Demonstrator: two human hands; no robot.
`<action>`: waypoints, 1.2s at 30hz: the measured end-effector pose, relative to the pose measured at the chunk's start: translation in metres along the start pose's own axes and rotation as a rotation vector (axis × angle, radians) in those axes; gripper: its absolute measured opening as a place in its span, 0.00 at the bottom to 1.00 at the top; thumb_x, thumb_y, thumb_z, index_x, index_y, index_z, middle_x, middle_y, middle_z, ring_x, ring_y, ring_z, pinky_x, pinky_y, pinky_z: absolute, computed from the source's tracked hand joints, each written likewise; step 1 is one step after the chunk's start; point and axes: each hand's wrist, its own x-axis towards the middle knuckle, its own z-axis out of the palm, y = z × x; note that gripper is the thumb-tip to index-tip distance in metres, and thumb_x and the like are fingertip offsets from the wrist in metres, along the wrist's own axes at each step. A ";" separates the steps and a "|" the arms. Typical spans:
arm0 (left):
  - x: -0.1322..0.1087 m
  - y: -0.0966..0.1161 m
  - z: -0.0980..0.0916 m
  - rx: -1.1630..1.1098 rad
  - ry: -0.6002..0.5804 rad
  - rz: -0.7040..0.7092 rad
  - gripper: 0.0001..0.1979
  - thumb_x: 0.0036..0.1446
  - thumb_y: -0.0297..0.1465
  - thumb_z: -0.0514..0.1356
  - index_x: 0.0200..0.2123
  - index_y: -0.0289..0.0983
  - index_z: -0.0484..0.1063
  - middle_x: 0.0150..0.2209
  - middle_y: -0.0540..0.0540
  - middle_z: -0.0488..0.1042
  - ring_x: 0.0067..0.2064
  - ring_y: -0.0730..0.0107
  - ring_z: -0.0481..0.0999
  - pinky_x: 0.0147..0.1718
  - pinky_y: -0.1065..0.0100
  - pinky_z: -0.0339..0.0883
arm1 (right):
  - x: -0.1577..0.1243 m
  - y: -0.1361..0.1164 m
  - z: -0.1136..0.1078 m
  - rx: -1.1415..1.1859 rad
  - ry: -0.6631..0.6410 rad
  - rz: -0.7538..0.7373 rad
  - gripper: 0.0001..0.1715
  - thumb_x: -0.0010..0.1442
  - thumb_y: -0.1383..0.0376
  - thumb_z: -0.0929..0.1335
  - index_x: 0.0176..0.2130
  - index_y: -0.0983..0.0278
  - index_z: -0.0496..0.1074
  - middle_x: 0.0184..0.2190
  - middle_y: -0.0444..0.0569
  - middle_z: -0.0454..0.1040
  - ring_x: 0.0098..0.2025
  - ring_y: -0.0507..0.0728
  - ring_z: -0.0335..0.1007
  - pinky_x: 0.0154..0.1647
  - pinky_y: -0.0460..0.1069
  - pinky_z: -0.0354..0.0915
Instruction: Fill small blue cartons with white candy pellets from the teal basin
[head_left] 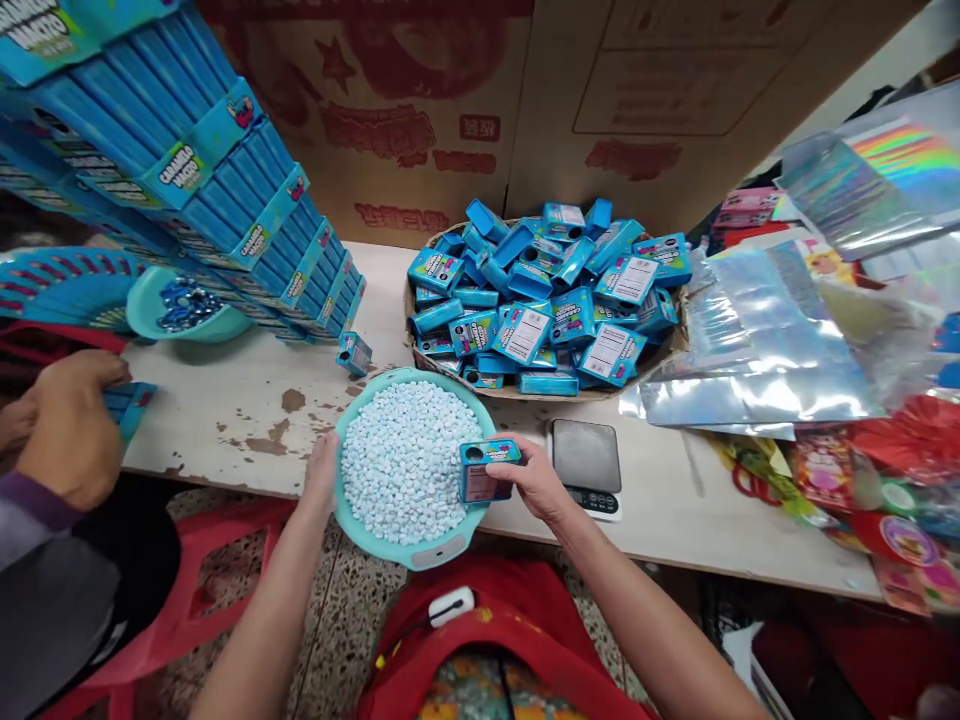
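A teal bowl (pixel 358 520) full of small pale blue candies (pixel 405 460) sits at the table's front edge. My left hand (pixel 322 470) grips the bowl's left rim. My right hand (pixel 529 475) holds a small blue candy box (pixel 484 470) over the bowl's right rim, its round opening facing up. Behind the bowl, a wicker basket (pixel 411 335) is heaped with several of the same blue boxes (pixel 544 295).
A small digital scale (pixel 586 462) lies right of the bowl. Tall stacks of blue cartons (pixel 217 190) lean at the left, one loose box (pixel 354 353) beside them. Shiny foil bags (pixel 757 350) cover the right. Another person's hand (pixel 71 425) works at the far left, near a second teal bowl (pixel 180 310).
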 end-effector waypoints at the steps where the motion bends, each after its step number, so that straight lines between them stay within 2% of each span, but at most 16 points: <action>1: -0.007 0.009 0.002 0.084 0.042 0.068 0.25 0.57 0.46 0.55 0.50 0.34 0.70 0.53 0.36 0.71 0.56 0.51 0.68 0.57 0.52 0.59 | -0.002 -0.001 -0.002 -0.018 -0.023 0.008 0.24 0.39 0.62 0.79 0.38 0.60 0.75 0.31 0.41 0.75 0.33 0.53 0.67 0.37 0.47 0.62; 2: -0.015 0.019 0.005 0.160 0.065 0.149 0.26 0.58 0.45 0.54 0.53 0.35 0.67 0.56 0.37 0.68 0.59 0.52 0.65 0.59 0.52 0.55 | -0.004 -0.003 -0.004 -0.036 -0.041 0.015 0.24 0.39 0.62 0.79 0.38 0.60 0.75 0.31 0.41 0.75 0.33 0.53 0.67 0.38 0.47 0.62; 4: -0.033 0.041 0.020 0.286 0.017 0.381 0.26 0.61 0.44 0.51 0.57 0.37 0.64 0.58 0.38 0.65 0.61 0.55 0.61 0.62 0.54 0.50 | -0.010 -0.008 -0.006 -0.083 -0.058 0.013 0.24 0.40 0.61 0.79 0.39 0.59 0.75 0.32 0.41 0.74 0.34 0.53 0.68 0.38 0.47 0.63; 6: -0.050 0.060 0.043 0.441 -0.154 0.625 0.26 0.62 0.45 0.49 0.58 0.38 0.64 0.59 0.40 0.65 0.61 0.56 0.60 0.62 0.54 0.49 | -0.016 -0.016 -0.008 -0.151 -0.063 -0.011 0.25 0.40 0.60 0.79 0.40 0.59 0.75 0.33 0.42 0.74 0.35 0.54 0.68 0.37 0.48 0.64; 7: -0.057 0.067 0.056 0.520 -0.246 0.693 0.26 0.62 0.46 0.50 0.58 0.39 0.64 0.59 0.40 0.64 0.61 0.56 0.59 0.61 0.53 0.49 | -0.018 -0.022 -0.009 -0.188 -0.063 -0.029 0.25 0.40 0.59 0.79 0.40 0.59 0.75 0.34 0.42 0.74 0.35 0.55 0.68 0.38 0.48 0.64; 9: -0.066 0.077 0.078 0.687 -0.354 0.754 0.28 0.59 0.49 0.52 0.58 0.42 0.65 0.60 0.41 0.63 0.61 0.52 0.58 0.60 0.50 0.48 | -0.021 -0.031 -0.010 -0.256 -0.063 -0.061 0.26 0.41 0.58 0.79 0.40 0.60 0.74 0.36 0.43 0.73 0.37 0.56 0.68 0.39 0.49 0.65; 12: -0.072 0.079 0.094 0.880 -0.320 0.789 0.26 0.56 0.49 0.56 0.54 0.43 0.69 0.57 0.40 0.64 0.57 0.48 0.60 0.55 0.49 0.54 | -0.023 -0.040 -0.007 -0.359 -0.041 -0.104 0.25 0.43 0.56 0.78 0.41 0.60 0.74 0.36 0.45 0.73 0.38 0.56 0.69 0.41 0.51 0.65; 16: -0.070 0.073 0.094 0.990 -0.246 0.842 0.17 0.60 0.43 0.52 0.45 0.41 0.73 0.46 0.39 0.69 0.48 0.52 0.65 0.44 0.56 0.60 | -0.024 -0.036 0.004 -0.447 0.087 -0.149 0.26 0.43 0.54 0.77 0.41 0.62 0.73 0.37 0.47 0.74 0.38 0.58 0.69 0.42 0.52 0.65; 20: -0.063 0.063 0.089 0.940 -0.231 0.905 0.16 0.63 0.39 0.49 0.39 0.39 0.74 0.38 0.40 0.70 0.41 0.58 0.68 0.39 0.62 0.61 | -0.025 -0.026 0.022 -0.485 0.186 -0.208 0.26 0.45 0.54 0.76 0.42 0.62 0.73 0.38 0.48 0.73 0.40 0.59 0.69 0.43 0.53 0.65; 24: -0.054 0.054 0.084 0.639 -0.219 0.799 0.13 0.61 0.38 0.52 0.34 0.38 0.74 0.35 0.43 0.73 0.37 0.63 0.71 0.35 0.67 0.61 | -0.027 -0.018 0.040 -0.608 0.259 -0.300 0.23 0.46 0.56 0.76 0.41 0.61 0.73 0.40 0.48 0.73 0.43 0.60 0.69 0.46 0.53 0.64; 27: -0.049 0.057 0.078 0.290 -0.232 0.613 0.09 0.55 0.36 0.57 0.31 0.38 0.73 0.31 0.47 0.73 0.35 0.65 0.72 0.37 0.68 0.62 | -0.028 -0.016 0.052 -0.687 0.282 -0.352 0.21 0.48 0.56 0.76 0.41 0.60 0.73 0.38 0.48 0.72 0.43 0.60 0.69 0.46 0.53 0.64; 30: -0.054 0.073 0.067 -0.047 -0.283 0.311 0.09 0.50 0.38 0.62 0.27 0.39 0.71 0.25 0.50 0.70 0.28 0.69 0.69 0.30 0.69 0.62 | -0.029 -0.017 0.061 -0.712 0.288 -0.365 0.18 0.48 0.58 0.75 0.40 0.60 0.73 0.36 0.48 0.73 0.41 0.61 0.70 0.43 0.53 0.65; 32: -0.060 0.087 0.061 -0.292 -0.369 0.096 0.13 0.50 0.41 0.62 0.24 0.39 0.68 0.20 0.52 0.64 0.21 0.72 0.63 0.21 0.70 0.57 | -0.027 -0.017 0.066 -0.723 0.286 -0.367 0.17 0.48 0.60 0.75 0.39 0.60 0.74 0.36 0.48 0.73 0.40 0.61 0.71 0.42 0.53 0.65; 34: -0.067 0.102 0.056 -0.544 -0.442 -0.039 0.14 0.48 0.42 0.63 0.23 0.39 0.65 0.20 0.53 0.62 0.18 0.75 0.59 0.17 0.72 0.54 | -0.022 -0.018 0.071 -0.737 0.283 -0.388 0.17 0.47 0.62 0.75 0.39 0.59 0.74 0.37 0.48 0.74 0.41 0.62 0.71 0.43 0.53 0.65; 36: -0.075 0.116 0.053 -0.737 -0.478 -0.110 0.14 0.46 0.40 0.65 0.24 0.39 0.64 0.21 0.54 0.62 0.17 0.77 0.58 0.15 0.73 0.51 | -0.019 -0.021 0.077 -0.767 0.264 -0.414 0.17 0.46 0.65 0.75 0.39 0.59 0.74 0.38 0.48 0.74 0.43 0.62 0.70 0.45 0.53 0.65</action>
